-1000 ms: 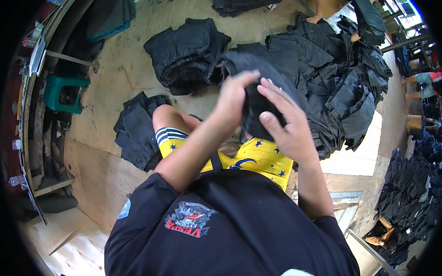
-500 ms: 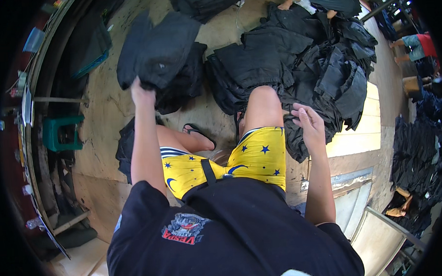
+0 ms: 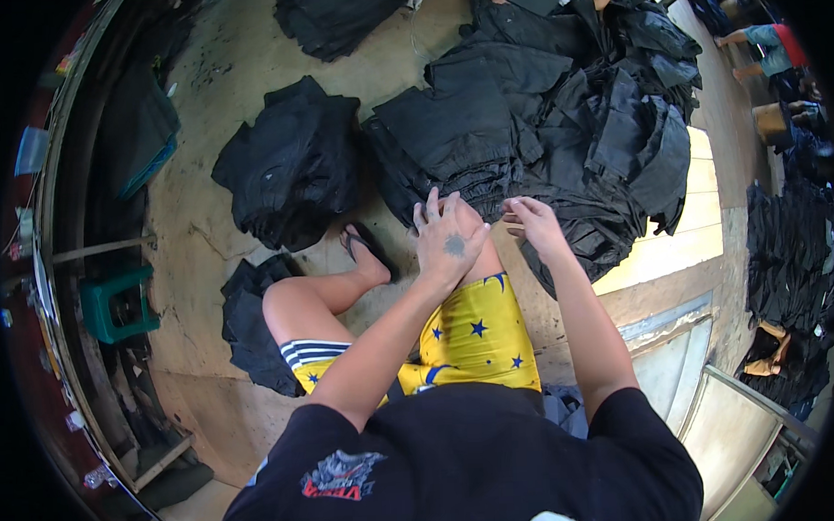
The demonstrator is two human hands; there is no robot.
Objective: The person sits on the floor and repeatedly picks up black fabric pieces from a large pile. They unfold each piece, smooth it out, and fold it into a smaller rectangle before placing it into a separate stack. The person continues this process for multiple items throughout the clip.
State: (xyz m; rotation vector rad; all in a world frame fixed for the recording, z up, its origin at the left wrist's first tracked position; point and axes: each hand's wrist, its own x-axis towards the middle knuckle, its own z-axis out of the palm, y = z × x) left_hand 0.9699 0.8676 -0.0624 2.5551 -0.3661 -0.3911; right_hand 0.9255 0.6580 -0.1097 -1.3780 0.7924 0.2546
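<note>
My left hand is over my raised right knee, fingers spread toward the gathered waistband of a stack of black shorts. Nothing shows in it. My right hand hovers just right of the knee, beside a large heap of black garments. Its fingers are slightly bent and apart, with nothing visible between them. A separate pile of black shorts lies on the floor to the left, beyond my sandalled foot. Another dark garment bundle rests beside my left leg.
A green plastic stool stands at the left by a shelf edge. More black cloth lies at the far side. On the right, other people's limbs show among dark heaps, beyond a pale panel.
My left hand has let go of the black shorts over the left pile and swung right to my knee. Those shorts now lie on that pile. My right hand moved slightly left.
</note>
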